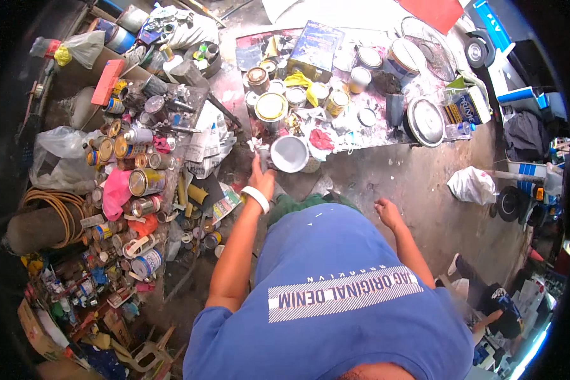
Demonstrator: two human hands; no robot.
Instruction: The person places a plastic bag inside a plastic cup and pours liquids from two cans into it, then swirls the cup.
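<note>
My left hand (261, 178), with a white band on its wrist, reaches forward and is closed around a small grey tool with a whitish tip (259, 151); I cannot tell what kind of tool it is. The tool is held right beside an open can of pale grey paint (289, 154) at the near edge of a low paint-splashed table (386, 130). My right hand (388, 212) hangs by my hip over the concrete floor, fingers loosely apart, holding nothing. My blue shirt fills the lower middle of the view.
The table carries several paint cans, loose lids, yellow rags (304, 82), a red rag (321, 139) and a blue box (315, 45). A heap of cans, newspapers and a pink cloth (115, 190) lies at left, beside a coiled hose (50, 212). A white bag (472, 185) sits on the floor.
</note>
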